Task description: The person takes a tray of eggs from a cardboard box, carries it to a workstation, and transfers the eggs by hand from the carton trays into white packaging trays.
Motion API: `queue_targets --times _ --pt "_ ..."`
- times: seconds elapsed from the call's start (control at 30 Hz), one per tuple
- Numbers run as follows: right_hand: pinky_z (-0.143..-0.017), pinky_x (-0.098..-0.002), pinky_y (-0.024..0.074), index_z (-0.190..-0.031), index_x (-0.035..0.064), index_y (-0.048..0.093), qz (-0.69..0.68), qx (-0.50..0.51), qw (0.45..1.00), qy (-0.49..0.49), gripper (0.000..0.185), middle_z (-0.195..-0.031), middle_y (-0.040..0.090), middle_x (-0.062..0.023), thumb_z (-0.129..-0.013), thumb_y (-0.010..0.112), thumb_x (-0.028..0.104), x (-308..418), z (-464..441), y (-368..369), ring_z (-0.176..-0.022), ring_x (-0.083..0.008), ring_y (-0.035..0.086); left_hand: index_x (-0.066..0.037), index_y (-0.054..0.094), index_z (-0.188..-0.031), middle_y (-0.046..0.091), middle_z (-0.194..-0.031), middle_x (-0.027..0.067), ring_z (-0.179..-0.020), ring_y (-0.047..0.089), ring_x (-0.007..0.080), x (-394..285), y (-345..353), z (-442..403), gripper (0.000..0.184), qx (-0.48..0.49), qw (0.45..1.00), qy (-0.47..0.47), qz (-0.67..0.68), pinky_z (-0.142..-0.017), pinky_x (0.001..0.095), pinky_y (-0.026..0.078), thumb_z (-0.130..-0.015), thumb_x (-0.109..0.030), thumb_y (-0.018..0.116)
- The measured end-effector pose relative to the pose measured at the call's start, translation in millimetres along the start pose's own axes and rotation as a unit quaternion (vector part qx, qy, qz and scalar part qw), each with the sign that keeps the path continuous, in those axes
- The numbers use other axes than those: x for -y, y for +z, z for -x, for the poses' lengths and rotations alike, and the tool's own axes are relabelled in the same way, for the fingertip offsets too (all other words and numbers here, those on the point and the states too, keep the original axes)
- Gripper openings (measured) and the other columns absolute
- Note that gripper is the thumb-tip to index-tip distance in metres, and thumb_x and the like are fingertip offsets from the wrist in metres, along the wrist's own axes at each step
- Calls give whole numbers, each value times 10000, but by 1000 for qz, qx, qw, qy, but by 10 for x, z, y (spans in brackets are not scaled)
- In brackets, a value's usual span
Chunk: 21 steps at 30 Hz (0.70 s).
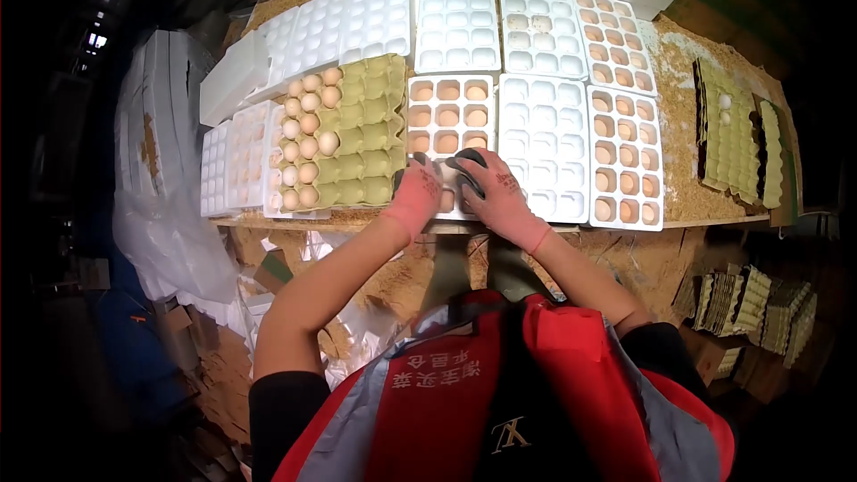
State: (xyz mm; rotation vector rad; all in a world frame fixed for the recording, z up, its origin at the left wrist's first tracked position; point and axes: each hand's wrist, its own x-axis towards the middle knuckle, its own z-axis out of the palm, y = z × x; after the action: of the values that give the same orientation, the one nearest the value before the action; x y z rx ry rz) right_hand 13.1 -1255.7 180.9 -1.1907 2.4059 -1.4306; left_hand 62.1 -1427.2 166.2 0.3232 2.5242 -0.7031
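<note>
Both of my hands wear pink gloves with dark grey fingers. My left hand is curled over the near left part of a white foam egg tray. My right hand bends its fingers over the same tray's near right part. Whatever the fingers hold is hidden beneath the gloves. Brown eggs sit in the tray's far cells. Left of it lies a yellow-green pulp egg tray, with pale brown eggs in its left columns and bare cups on its right.
Right of my hands lie a white foam tray without eggs and two egg-filled foam trays. More foam trays line the back. Stacked pulp trays stand at the right on the sawdust-strewn table. Plastic wrap hangs at left.
</note>
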Motion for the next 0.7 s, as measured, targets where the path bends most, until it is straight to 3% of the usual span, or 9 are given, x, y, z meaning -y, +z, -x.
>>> queue_targets --times 0.13,0.17,0.27,0.3,0.33,0.5,0.6,0.63,0.7 --pt "-965 -452 463 -1176 45 594 -20 -20 1000 -3 326 -1200 549 -184 -858 646 97 -17 -9 -142 -1119 -385 540 -63 581 -1281 632 -1176 165 -1000 619 291 -57 -9 -46 390 10 999 -43 20 -836 355 503 -913 -185 555" --pt "-974 -451 461 -1182 47 595 -38 -17 999 10 326 -1215 549 -184 -862 642 94 -69 32 -166 -1128 -383 540 -55 558 -1320 632 -1175 162 -999 611 291 -51 -55 90 430 -98 994 -40 15 -866 346 485 -907 -173 557" --pt "-1009 -441 450 -1247 70 596 -51 -19 996 74 381 -1276 538 -179 -868 627 64 -165 184 -194 -1179 -379 533 -62 402 -1472 502 -1394 179 -1123 541 302 -306 76 364 591 -134 977 -99 132 -850 397 466 -914 -201 540" --pt "-1011 -430 449 -1251 65 596 -75 -2 992 98 388 -1274 542 -169 -864 626 61 -122 193 -231 -1176 -370 540 -108 412 -1472 475 -1418 164 -1210 495 312 -463 441 322 582 -193 970 -105 103 -960 450 424 -910 -194 538" --pt "-1011 -429 449 -1249 66 597 -76 3 992 97 389 -1271 542 -170 -862 624 58 -107 200 -221 -1175 -370 540 -99 422 -1461 471 -1415 160 -1293 448 330 -504 498 348 584 -140 979 -84 123 -1057 477 357 -903 -210 556" --pt "-988 -446 459 -1229 81 604 -33 11 998 49 346 -1234 560 -161 -883 591 85 -91 35 118 -1157 -366 542 -83 434 -1455 397 -1513 170 -1394 389 315 -317 264 599 635 -108 947 -76 292 -1154 462 281 -876 -264 621" --pt "-997 -445 440 -1278 40 550 0 54 998 41 371 -1253 559 -168 -916 540 116 -128 -302 663 -1165 -361 528 -85 465 -1423 403 -1525 158 -1377 423 303 -109 312 871 491 -112 964 -47 237 -1141 469 301 -965 -258 497" --pt "-993 -444 440 -1275 33 541 8 77 996 44 368 -1250 558 -169 -918 541 121 -226 -364 846 -1166 -360 526 -87 400 -1462 397 -1535 142 -1414 395 261 -72 631 830 489 -118 992 -20 42 -1166 461 287 -988 -208 421" --pt "-984 -443 441 -1263 30 533 27 110 993 46 361 -1243 556 -166 -914 547 120 -256 -493 955 -1170 -354 523 -88 364 -1481 395 -1540 126 -1426 386 227 48 945 786 496 -158 987 25 -27 -1176 449 282 -992 -174 382"
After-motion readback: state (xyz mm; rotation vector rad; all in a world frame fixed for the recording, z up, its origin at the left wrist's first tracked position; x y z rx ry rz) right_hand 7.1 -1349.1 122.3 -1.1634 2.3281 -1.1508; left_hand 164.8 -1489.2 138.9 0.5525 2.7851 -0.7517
